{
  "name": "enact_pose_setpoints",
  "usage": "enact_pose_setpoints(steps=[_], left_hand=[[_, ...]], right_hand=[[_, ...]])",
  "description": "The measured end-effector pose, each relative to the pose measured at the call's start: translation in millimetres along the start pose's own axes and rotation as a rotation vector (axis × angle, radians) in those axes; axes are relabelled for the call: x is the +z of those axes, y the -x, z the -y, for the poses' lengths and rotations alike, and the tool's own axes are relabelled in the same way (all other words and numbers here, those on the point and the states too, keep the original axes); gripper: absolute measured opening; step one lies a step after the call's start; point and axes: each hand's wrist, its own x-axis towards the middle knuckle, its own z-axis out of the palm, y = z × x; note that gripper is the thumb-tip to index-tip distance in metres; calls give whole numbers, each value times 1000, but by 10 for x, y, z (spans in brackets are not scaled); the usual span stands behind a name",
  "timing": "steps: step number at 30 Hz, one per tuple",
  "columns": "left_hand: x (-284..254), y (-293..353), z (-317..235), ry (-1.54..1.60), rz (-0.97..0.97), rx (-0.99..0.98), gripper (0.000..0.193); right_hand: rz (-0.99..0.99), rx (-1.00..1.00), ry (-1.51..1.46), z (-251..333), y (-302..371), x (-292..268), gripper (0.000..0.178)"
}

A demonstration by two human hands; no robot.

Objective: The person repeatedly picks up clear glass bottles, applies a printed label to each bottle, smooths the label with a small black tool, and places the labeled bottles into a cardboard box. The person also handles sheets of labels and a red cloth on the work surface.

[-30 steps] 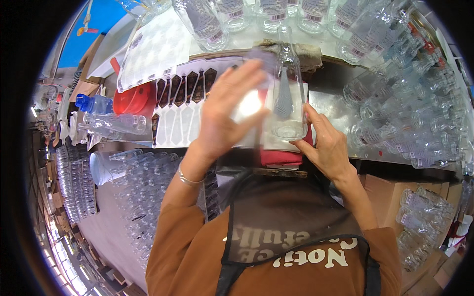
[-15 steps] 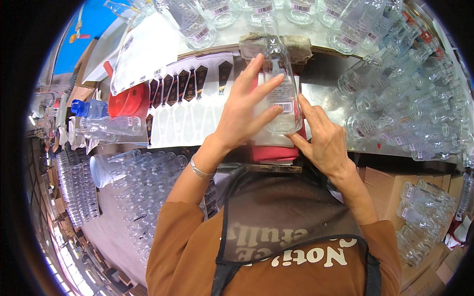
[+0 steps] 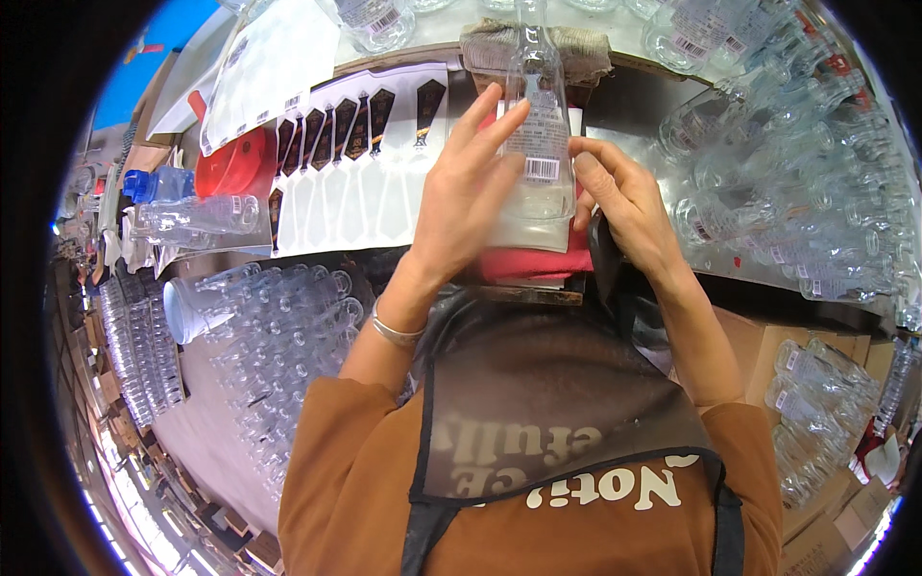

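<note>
A clear glass bottle with a printed back label and barcode lies in front of me, its neck on a folded grey cloth and its base toward me. Beneath its lower part are a white sheet and a red cloth. My left hand is along the bottle's left side, fingers stretched out and apart, the lower ones blurred over the label's edge. At the bottle's lower right side, my right hand has its fingers curled against the glass. To the left lies a sheet of dark tie-shaped stickers, partly used.
Many clear bottles lie stacked at right, and others stand along the far edge. More bottles are massed below left. A red scoop-like dish, a blue-capped bottle and a box of bottles are nearby.
My right hand's fingers have curled from nearly straight to bent at the bottle's side. My left hand has shifted slightly left off the label. The view has shifted, moving the scene upward.
</note>
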Motion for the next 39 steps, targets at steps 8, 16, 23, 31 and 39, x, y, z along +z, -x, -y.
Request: enact_pose_setpoints(steps=[8, 16, 23, 31, 39], left_hand=[[27, 38, -30, 97, -7, -33, 45], [32, 34, -36, 122, -4, -47, 46], [37, 23, -17, 121, -49, -56, 51], [58, -40, -25, -26, -14, 3, 55], [23, -40, -45, -31, 18, -28, 53]], right_hand=[[41, -49, 210, 120, -79, -8, 48], [50, -44, 216, 106, -103, -15, 46], [25, -67, -3, -96, -154, -161, 47], [-370, 234, -574, -638, -161, -382, 45], [-135, 92, -593, -274, -51, -354, 30]])
